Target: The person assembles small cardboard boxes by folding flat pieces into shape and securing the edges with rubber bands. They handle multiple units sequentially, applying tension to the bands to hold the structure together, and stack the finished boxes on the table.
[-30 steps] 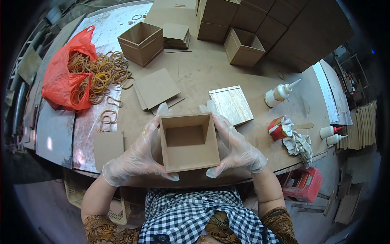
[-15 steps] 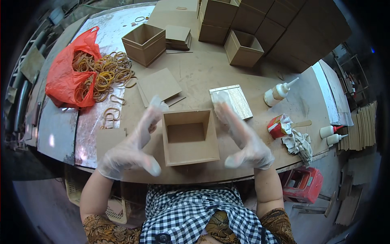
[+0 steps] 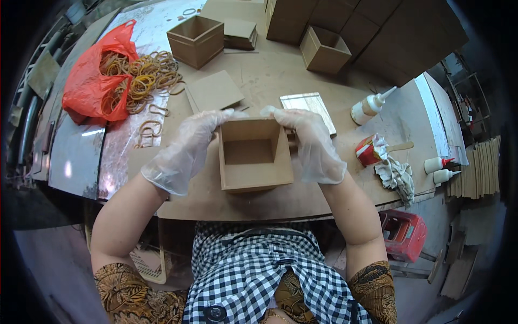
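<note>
An open-topped brown wooden box point(image 3: 256, 176) stands in front of me at the table's near side, its inside facing up. My left hand point(image 3: 190, 144), in a clear plastic glove, is closed on the box's left side, with its fingertips at the far left corner. From the other side my right hand point(image 3: 315, 141), gloved the same way, grips the box near its far right corner. Both thumbs are mostly hidden. Just beyond the hands lie thin square boards point(image 3: 217, 92) and a flat rectangular block with a pale, shiny top point(image 3: 313, 107).
A red plastic bag point(image 3: 89, 86) spills rubber bands point(image 3: 148, 73) at the left. Further back are another open box point(image 3: 195, 43), a board stack point(image 3: 240, 35) and piled boxes point(image 3: 294, 21). At right are a glue bottle point(image 3: 371, 108), a red tub point(image 3: 369, 151) and a rag point(image 3: 396, 175).
Both hands were spread apart beside the box. They have since closed in on its two sides near the far corners. The whole view has shifted slightly.
</note>
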{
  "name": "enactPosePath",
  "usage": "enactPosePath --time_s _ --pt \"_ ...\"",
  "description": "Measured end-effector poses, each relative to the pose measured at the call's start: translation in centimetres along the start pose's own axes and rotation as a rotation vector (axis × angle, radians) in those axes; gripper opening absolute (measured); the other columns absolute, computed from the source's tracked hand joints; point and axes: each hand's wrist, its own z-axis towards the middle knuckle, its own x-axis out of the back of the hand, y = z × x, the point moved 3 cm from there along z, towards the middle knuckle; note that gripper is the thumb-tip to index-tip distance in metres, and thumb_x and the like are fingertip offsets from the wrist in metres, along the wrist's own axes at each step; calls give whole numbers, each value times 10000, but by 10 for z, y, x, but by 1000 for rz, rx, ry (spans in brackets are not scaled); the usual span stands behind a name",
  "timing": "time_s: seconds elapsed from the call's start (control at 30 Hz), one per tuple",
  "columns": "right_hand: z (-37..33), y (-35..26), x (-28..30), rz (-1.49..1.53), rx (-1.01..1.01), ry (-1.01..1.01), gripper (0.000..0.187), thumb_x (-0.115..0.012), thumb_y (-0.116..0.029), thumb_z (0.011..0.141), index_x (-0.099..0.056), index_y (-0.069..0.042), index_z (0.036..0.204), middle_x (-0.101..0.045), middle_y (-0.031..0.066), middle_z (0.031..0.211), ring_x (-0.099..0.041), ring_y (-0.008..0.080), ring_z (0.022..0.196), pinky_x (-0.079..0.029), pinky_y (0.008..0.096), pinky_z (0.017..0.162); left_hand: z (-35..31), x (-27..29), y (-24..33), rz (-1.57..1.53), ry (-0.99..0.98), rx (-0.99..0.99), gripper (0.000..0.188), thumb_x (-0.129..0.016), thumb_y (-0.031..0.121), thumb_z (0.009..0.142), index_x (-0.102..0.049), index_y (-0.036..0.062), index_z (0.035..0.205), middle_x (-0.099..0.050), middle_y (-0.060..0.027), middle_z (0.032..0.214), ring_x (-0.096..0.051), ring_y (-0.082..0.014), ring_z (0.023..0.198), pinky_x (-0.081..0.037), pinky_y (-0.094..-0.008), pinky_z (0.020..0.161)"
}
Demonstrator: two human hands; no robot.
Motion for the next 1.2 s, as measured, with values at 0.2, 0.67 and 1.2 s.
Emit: enactPosePath --time_s 0.2,0.67,1.2 --pt "-2 13 -12 244 151 21 300 -579 -236 925 -691 -13 1092 -675 83 953 -632 150 840 -541 309 763 -1 -7 -12 -9 80 -156 322 -614 254 994 -661 23 1212 -681 -71 1198 -569 -146 1187 -383 -309 1092" --pt "10 10 -2 124 0 183 217 -698 -110 876 -713 30 1041 -706 102 949 -666 190 810 -555 330 740 4 -8 -29 43 208 -237 303 -615 265 1004 -669 55 1217 -678 -39 1158 -558 -132 1180 -360 -298 1094" --pt "-70 -6 42 -72 547 183 425 -609 -226 1003 -602 19 1350 -665 125 1302 -598 218 1240 -452 326 1061 -61 16 10 583 143 -583 484 -492 254 1059 -453 29 1486 -481 -152 1516 -423 -258 1422 -263 -423 1201"
